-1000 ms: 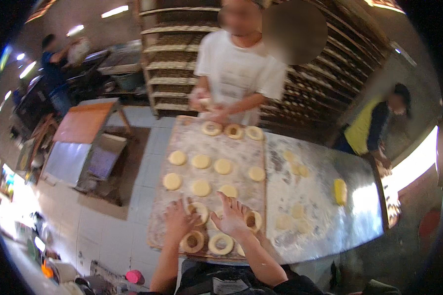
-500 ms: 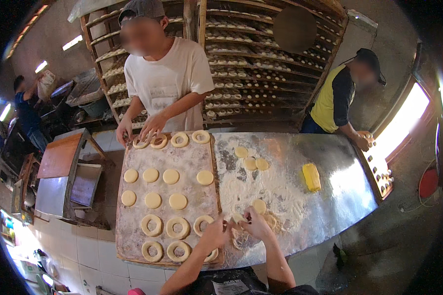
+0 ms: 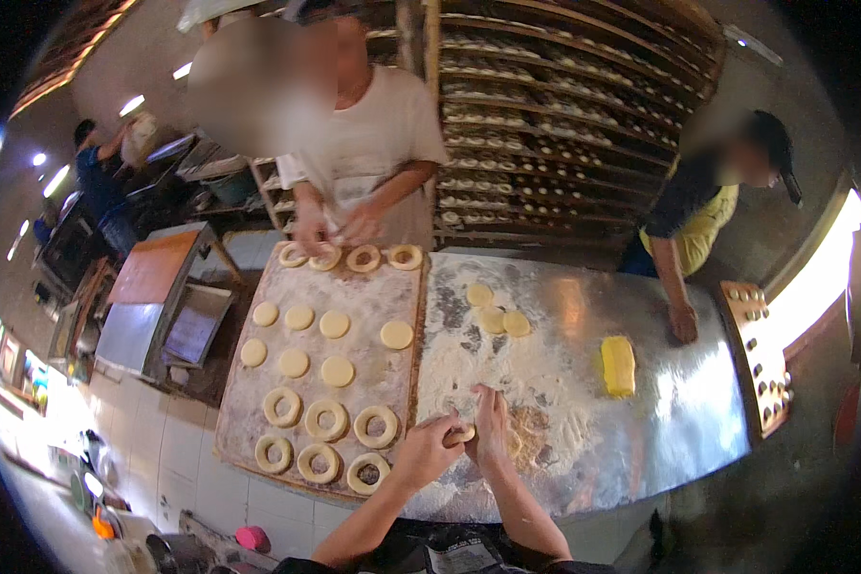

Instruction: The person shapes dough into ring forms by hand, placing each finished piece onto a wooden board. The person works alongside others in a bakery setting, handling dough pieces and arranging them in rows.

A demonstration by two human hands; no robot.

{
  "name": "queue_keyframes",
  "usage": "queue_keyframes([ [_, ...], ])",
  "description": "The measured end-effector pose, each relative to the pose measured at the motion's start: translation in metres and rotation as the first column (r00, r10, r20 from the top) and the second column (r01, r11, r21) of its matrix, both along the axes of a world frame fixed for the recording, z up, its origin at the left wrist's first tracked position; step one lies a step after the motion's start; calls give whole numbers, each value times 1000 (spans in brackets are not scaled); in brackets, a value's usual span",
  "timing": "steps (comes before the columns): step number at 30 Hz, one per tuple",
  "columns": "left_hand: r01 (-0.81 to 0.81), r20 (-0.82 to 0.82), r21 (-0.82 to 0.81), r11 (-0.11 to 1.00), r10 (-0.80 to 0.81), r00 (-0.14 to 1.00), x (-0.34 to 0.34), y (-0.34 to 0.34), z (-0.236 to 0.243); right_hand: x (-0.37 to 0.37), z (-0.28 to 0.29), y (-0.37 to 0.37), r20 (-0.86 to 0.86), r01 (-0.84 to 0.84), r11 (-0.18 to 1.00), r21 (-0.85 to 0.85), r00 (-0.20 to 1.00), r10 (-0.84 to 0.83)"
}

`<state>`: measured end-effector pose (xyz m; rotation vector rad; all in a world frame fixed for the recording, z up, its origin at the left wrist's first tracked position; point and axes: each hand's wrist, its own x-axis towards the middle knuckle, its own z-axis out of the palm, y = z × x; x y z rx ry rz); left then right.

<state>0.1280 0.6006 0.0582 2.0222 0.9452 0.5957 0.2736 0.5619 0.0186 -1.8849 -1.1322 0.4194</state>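
Observation:
My left hand (image 3: 438, 435) grips a small piece of dough (image 3: 464, 432) over the floured steel surface (image 3: 584, 450). My right hand (image 3: 488, 430) is upright against the right side of that piece, fingers stretched out. Left of my hands, a floury board (image 3: 258, 364) holds several flat dough discs (image 3: 337, 371) and several dough rings (image 3: 325, 421). Across the steel surface lie three overlapping discs (image 3: 491, 319) and a yellow block (image 3: 617, 365), its edges soft.
A co-worker in white (image 3: 364, 153) handles rings at the board's far edge. Another in yellow and black (image 3: 698, 220) leans at the right beside a narrow tray (image 3: 765, 402). A distant person (image 3: 105, 191) holds a sack. Racks (image 3: 574, 124) stand behind; a low wooden-topped unit (image 3: 158, 268) at left.
My hands moved from the board onto the steel surface and came together around a dough piece. Discs near them have left the steel surface. The yellow-clad co-worker's hand moved off the tray.

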Motion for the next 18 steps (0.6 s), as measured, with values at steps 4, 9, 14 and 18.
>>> queue_keyframes([
  [4,-303,123,233,924,281,952,8,-10,-9,14,-11,8,-510,-352,926,135,776,370],
  [9,-98,502,-275,957,229,834,0,-19,-17,23,7,-10,-880,-295,835,464,-47,472],
  [14,212,785,-534,818,387,484,-19,-19,-20,-14,18,3,-705,-415,875,249,542,458],
  [18,-388,136,-31,921,389,911,-28,-12,-21,-27,17,8,-845,-378,822,426,156,511],
])
